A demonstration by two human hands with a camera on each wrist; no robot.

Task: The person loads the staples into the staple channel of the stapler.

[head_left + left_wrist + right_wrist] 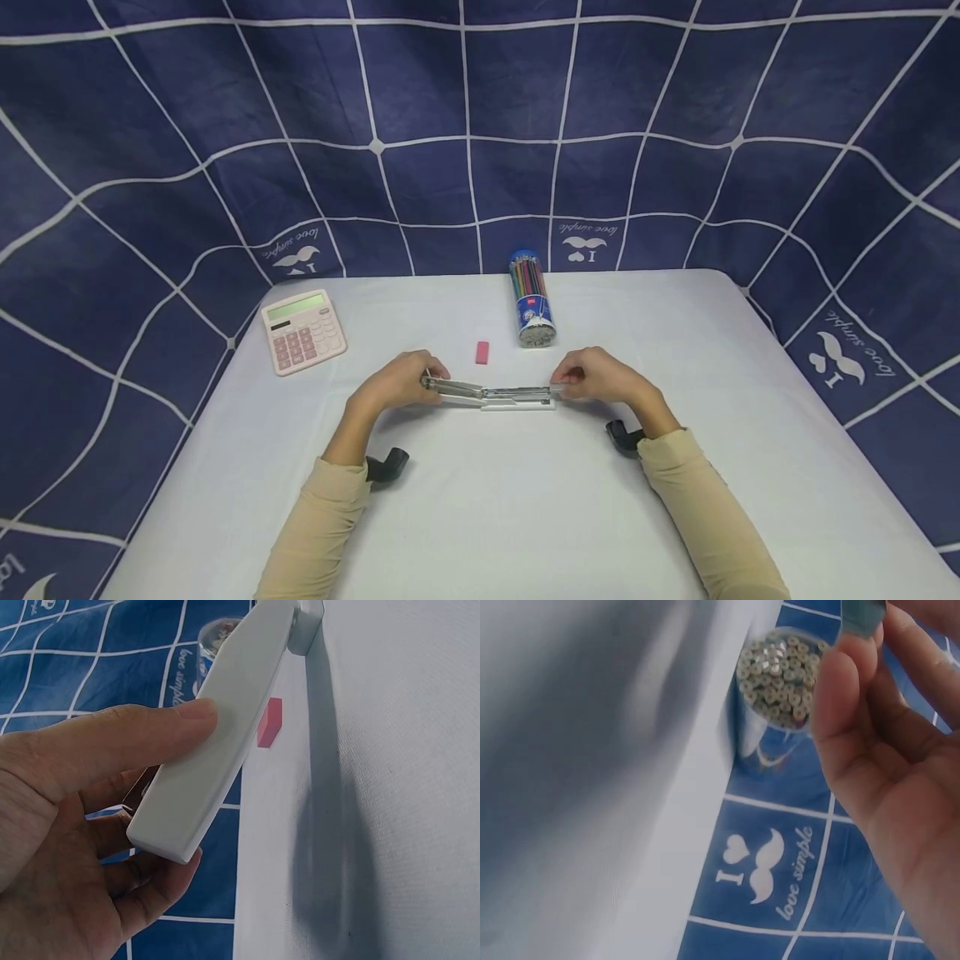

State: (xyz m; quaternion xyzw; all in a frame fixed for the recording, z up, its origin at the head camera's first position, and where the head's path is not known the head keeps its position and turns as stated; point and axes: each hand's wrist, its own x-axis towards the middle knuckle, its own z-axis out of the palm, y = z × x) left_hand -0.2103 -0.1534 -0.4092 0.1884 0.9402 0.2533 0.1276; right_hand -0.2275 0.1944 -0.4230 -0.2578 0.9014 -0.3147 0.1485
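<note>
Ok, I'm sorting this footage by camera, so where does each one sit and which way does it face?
Head: worn on the head, facing forward and down at the table and stapler; left hand, right hand and sleeves show.
Left wrist: worn there, facing the stapler, eraser and blue cloth; the left hand shows.
Right wrist: worn there, facing the pencil tub and blue cloth; the right hand shows, pinching a small piece.
Shared: both wrist views show the pencil tub; head and left wrist share the eraser.

White stapler (517, 406) swung wide open, one half raised; small strip (861, 618) at right end.
</note>
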